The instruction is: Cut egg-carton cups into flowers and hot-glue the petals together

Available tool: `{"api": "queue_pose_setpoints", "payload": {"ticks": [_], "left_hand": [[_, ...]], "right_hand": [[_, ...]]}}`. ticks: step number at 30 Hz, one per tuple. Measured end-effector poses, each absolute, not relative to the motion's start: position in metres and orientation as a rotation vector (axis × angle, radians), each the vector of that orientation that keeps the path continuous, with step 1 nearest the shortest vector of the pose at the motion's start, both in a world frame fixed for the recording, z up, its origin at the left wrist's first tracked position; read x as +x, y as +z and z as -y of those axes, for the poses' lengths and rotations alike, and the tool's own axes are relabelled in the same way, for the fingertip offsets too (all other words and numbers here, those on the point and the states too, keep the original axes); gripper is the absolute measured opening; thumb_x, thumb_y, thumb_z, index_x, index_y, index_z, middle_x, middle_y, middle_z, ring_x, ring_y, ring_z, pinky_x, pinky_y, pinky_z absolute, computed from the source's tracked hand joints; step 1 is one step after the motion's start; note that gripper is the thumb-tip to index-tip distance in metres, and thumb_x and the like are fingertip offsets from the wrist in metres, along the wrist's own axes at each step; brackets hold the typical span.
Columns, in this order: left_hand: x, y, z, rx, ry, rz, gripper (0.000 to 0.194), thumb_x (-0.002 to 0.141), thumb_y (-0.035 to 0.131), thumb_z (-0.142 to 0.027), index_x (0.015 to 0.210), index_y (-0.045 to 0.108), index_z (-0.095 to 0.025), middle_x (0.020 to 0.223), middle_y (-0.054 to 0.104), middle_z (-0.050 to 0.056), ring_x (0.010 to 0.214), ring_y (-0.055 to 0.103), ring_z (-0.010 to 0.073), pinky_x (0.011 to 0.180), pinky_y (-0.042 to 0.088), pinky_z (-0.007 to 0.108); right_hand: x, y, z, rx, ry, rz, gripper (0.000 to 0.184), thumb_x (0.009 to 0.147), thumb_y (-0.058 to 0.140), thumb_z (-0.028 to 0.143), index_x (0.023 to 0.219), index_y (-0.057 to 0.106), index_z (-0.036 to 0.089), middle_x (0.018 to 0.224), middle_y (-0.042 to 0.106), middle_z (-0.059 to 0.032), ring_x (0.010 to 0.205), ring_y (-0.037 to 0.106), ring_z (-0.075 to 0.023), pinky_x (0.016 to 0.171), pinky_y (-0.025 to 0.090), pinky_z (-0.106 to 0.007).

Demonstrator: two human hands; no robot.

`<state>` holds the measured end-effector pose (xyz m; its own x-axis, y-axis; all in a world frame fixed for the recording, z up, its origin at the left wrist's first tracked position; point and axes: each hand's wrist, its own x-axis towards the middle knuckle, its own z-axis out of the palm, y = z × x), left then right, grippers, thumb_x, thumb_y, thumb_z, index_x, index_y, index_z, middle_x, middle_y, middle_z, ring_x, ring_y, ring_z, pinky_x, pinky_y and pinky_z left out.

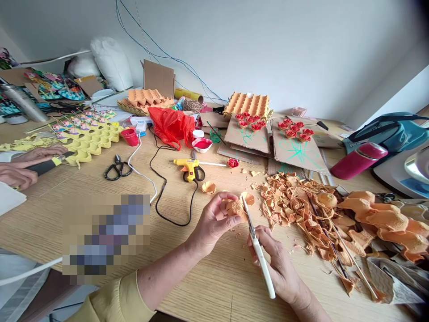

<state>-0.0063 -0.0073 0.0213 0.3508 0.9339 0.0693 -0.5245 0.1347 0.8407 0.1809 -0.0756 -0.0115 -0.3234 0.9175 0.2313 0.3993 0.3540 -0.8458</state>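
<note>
My left hand (212, 221) pinches an orange egg-carton cup (236, 208) between thumb and fingers, above the table. My right hand (279, 264) grips white-handled scissors (262, 264), their blades pointing up and away against the right edge of the cup. Just beyond the blades lies another cut carton cup (248, 198). A small orange cup stack (208, 188) sits on the table to the left, in front of a yellow glue gun (187, 166). Whether the blades are cutting the cup at this instant cannot be told.
Orange carton scraps (284, 201) heap up at the right, beside torn carton pieces (375, 214). Red paper flowers (295, 129) stand on cardboard (298, 152). A black cord (162, 192) loops across the table. At the left, another person's hands (20, 172) work at a yellow egg tray (92, 147).
</note>
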Motion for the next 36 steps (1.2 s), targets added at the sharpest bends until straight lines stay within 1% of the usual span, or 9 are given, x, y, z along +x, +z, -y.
{"api": "queue_pose_setpoints", "payload": {"ticks": [8,12,16,19,23,27,29,33,36], "left_hand": [[-0.008,0.019,0.004,0.91,1.09,-0.563,0.043,0.07,0.087,-0.026,0.106,0.064,-0.021,0.096,0.068,0.002,0.089,0.06,0.0131,0.082,0.046,0.025],[-0.005,0.019,0.008,0.929,1.018,-0.541,0.041,0.071,0.086,-0.023,0.104,0.061,-0.02,0.091,0.065,0.0,0.083,0.059,0.0112,0.079,0.045,0.024],[0.001,0.016,0.014,0.979,0.928,-0.51,0.038,0.075,0.084,-0.021,0.102,0.057,-0.02,0.092,0.062,0.0,0.085,0.059,0.0115,0.083,0.046,0.026],[0.004,0.013,0.016,0.999,0.87,-0.49,0.039,0.074,0.084,-0.022,0.1,0.055,-0.019,0.095,0.062,0.001,0.089,0.061,0.0133,0.085,0.046,0.027],[0.005,0.011,0.014,0.965,0.874,-0.538,0.042,0.068,0.088,-0.033,0.09,0.057,-0.017,0.085,0.057,0.0,0.08,0.055,0.0118,0.075,0.043,0.024],[0.002,0.01,0.01,0.956,0.893,-0.649,0.037,0.072,0.084,-0.039,0.078,0.056,-0.016,0.072,0.051,-0.003,0.068,0.045,0.0093,0.064,0.036,0.023],[0.001,0.011,0.008,0.946,0.851,-0.644,0.036,0.07,0.085,-0.034,0.082,0.057,-0.016,0.07,0.052,-0.003,0.066,0.045,0.0091,0.063,0.036,0.023],[0.0,0.014,0.008,0.971,0.742,-0.661,0.039,0.069,0.084,-0.029,0.101,0.064,-0.016,0.071,0.057,-0.003,0.066,0.052,0.0104,0.066,0.039,0.025],[0.0,0.015,0.007,0.992,0.732,-0.712,0.035,0.069,0.084,-0.03,0.096,0.069,-0.014,0.078,0.064,0.001,0.072,0.057,0.0122,0.071,0.042,0.027]], "right_hand": [[0.181,-0.013,0.073,-1.158,0.873,1.741,0.025,0.096,0.055,0.044,0.084,0.058,0.022,0.078,0.059,-0.0023,0.074,0.054,-0.019,0.068,0.044,-0.032],[0.18,-0.009,0.071,-1.139,0.976,1.53,0.019,0.093,0.063,0.043,0.094,0.06,0.024,0.082,0.062,-0.0013,0.073,0.057,-0.0175,0.066,0.048,-0.03],[0.177,-0.007,0.069,-1.105,1.009,1.339,0.026,0.087,0.071,0.041,0.104,0.058,0.026,0.089,0.063,-0.0013,0.074,0.059,-0.0165,0.066,0.051,-0.029],[0.176,-0.006,0.068,-1.143,0.984,1.287,0.029,0.086,0.072,0.042,0.103,0.056,0.025,0.086,0.06,-0.0012,0.071,0.057,-0.016,0.063,0.051,-0.029],[0.174,-0.001,0.067,-1.17,0.976,1.289,0.031,0.085,0.071,0.046,0.098,0.054,0.024,0.082,0.058,-0.0011,0.065,0.053,-0.0143,0.055,0.048,-0.027],[0.173,0.001,0.068,-1.181,0.97,1.342,0.028,0.086,0.071,0.045,0.096,0.055,0.024,0.084,0.061,-0.0016,0.066,0.056,-0.0145,0.058,0.05,-0.027],[0.175,-0.002,0.068,-1.179,0.955,1.345,0.028,0.085,0.073,0.042,0.098,0.056,0.024,0.085,0.062,-0.0015,0.07,0.058,-0.015,0.061,0.051,-0.028],[0.18,-0.01,0.067,-1.235,0.919,1.335,0.028,0.086,0.073,0.041,0.101,0.057,0.024,0.091,0.064,-0.0032,0.073,0.058,-0.0166,0.066,0.051,-0.031],[0.183,-0.012,0.066,-1.291,0.881,1.32,0.03,0.086,0.072,0.043,0.103,0.056,0.024,0.09,0.063,-0.0032,0.075,0.058,-0.018,0.065,0.048,-0.031]]}}
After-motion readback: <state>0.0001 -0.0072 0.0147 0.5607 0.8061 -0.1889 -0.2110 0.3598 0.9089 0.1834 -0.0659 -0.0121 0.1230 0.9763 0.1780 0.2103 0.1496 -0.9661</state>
